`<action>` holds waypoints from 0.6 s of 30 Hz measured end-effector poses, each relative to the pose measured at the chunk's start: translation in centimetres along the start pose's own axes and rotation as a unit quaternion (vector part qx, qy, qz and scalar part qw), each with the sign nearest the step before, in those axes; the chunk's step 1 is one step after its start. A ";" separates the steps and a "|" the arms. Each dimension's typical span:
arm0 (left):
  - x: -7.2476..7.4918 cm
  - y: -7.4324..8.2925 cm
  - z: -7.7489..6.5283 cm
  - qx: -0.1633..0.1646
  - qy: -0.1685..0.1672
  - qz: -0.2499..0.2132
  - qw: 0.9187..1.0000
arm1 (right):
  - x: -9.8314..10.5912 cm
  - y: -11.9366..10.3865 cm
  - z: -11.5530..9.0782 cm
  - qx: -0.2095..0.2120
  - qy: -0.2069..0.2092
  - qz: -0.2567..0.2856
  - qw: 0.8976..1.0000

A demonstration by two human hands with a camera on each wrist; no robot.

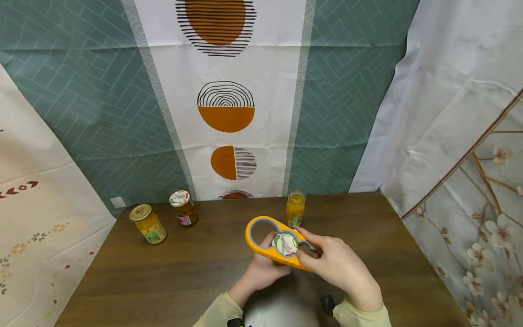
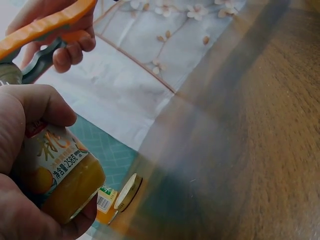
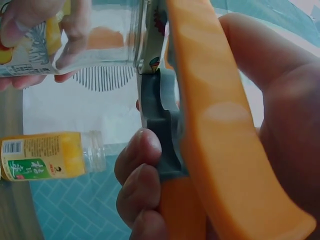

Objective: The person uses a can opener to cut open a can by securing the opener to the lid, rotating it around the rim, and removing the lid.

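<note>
The left hand [image 1: 264,269] gripped the jar [image 2: 67,172] below its lid [image 1: 285,244]; the right hand [image 1: 346,263] clasped the orange opener [image 3: 215,115], which sat around that lid.

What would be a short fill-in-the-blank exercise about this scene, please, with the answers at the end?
1. The person holds the jar in the ____ hand.
2. The right hand grips an opener that surrounds this jar's ____.
3. Exactly ____ of the three standing jars is open.
4. The open jar stands to the ____ of the other two.

Answers: left; lid; one; right.
</note>
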State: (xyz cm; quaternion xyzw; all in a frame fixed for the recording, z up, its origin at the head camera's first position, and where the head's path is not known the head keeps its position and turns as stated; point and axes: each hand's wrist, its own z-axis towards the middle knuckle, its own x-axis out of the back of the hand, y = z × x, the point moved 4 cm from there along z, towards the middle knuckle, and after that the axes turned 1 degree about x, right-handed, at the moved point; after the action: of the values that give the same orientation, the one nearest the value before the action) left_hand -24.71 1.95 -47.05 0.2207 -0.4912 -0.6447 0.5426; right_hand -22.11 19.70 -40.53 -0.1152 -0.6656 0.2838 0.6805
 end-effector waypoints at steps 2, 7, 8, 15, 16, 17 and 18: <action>0.0 0.0 0.0 -0.002 0.000 0.000 1.000 | 0.1 -0.1 -0.1 0.006 -0.001 -0.003 1.000; 0.0 0.0 0.0 -0.012 -0.001 -0.004 1.000 | 0.2 -0.2 -0.2 0.020 0.001 -0.009 1.000; 0.0 0.1 0.0 -0.013 -0.002 -0.003 1.000 | 0.3 -0.2 -0.3 0.022 0.002 -0.012 1.000; -0.1 0.2 -0.1 -0.007 -0.006 -0.001 1.000 | 0.4 -0.3 -0.5 0.028 0.006 -0.018 0.999; -0.1 0.2 -0.1 -0.006 -0.007 -0.002 1.000 | 0.3 -0.3 -0.5 0.029 0.007 -0.019 0.999; 0.0 0.2 -0.1 -0.005 -0.007 -0.003 1.000 | 0.3 -0.3 -0.5 0.029 0.008 -0.020 0.999; 0.0 0.2 -0.1 -0.006 -0.007 -0.002 1.000 | 0.3 -0.3 -0.5 0.029 0.008 -0.020 0.999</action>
State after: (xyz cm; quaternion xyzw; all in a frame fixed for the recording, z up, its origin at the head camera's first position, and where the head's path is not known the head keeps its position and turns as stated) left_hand -24.56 1.97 -46.93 0.2137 -0.4905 -0.6503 0.5393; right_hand -21.58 19.73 -40.14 -0.0843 -0.6542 0.2884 0.6941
